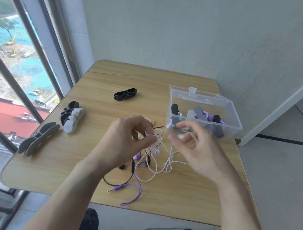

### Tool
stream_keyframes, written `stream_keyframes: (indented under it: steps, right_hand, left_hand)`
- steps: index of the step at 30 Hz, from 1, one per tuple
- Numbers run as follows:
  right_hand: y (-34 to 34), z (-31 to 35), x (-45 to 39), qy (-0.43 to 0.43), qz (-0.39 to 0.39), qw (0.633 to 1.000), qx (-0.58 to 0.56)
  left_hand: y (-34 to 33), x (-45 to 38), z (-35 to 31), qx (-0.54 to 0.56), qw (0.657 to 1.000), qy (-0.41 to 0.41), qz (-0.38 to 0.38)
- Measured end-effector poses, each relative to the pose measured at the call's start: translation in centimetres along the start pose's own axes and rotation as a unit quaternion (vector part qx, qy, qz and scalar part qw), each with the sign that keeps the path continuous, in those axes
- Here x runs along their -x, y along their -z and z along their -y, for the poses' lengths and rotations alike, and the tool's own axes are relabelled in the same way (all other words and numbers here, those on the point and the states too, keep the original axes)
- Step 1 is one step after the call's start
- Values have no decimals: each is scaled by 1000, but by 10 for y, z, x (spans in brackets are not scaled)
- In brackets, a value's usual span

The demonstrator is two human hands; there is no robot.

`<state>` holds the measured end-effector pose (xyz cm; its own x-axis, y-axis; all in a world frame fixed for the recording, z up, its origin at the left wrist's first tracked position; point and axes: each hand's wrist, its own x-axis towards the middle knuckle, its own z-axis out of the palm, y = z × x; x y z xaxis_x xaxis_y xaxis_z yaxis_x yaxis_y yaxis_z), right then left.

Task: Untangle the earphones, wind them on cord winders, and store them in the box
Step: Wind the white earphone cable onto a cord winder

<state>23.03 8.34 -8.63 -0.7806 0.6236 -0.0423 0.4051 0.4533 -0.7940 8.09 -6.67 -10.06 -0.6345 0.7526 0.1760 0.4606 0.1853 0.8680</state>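
A tangle of white, purple and black earphone cords (148,161) lies on the wooden table (94,134) in front of me. My left hand (127,140) pinches the top of the tangle and lifts it a little. Blurred by motion, my right hand (193,147) pinches a white earbud with its cord trailing down to the tangle. A purple cord with a jack plug (113,190) lies loose near the front edge. The clear plastic box (220,102) stands open at the right and holds several wound earphones.
Empty cord winders lie on the left: a grey pair (38,139), a black and white pair (71,115), and a black one (125,94) farther back. A window runs along the left, a wall stands behind the table. My knees show below the front edge.
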Motion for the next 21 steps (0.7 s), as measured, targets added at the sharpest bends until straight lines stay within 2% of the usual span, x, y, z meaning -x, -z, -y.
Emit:
stream_keyframes:
  steps: [3, 7, 11, 14, 17, 21]
  right_hand:
    - [-11, 3, 2, 39, 52, 998, 10]
    - [-17, 4, -3, 73, 22, 996, -54]
    - [-15, 5, -4, 84, -50, 985, -140]
    - [-18, 6, -4, 82, -85, 979, -167]
    - [-21, 9, -4, 90, -87, 975, -185]
    - [-22, 12, -3, 107, -82, 968, -211]
  left_hand:
    - [-1, 0, -3, 33, 999, 6, -1]
    - [-2, 1, -4, 69, 997, 33, 8]
    - [3, -1, -1, 61, 995, 72, 39]
    - [4, -1, -3, 91, 994, 39, 55]
    - [3, 0, -7, 92, 994, 4, 51]
    - [3, 1, -12, 67, 996, 16, 54]
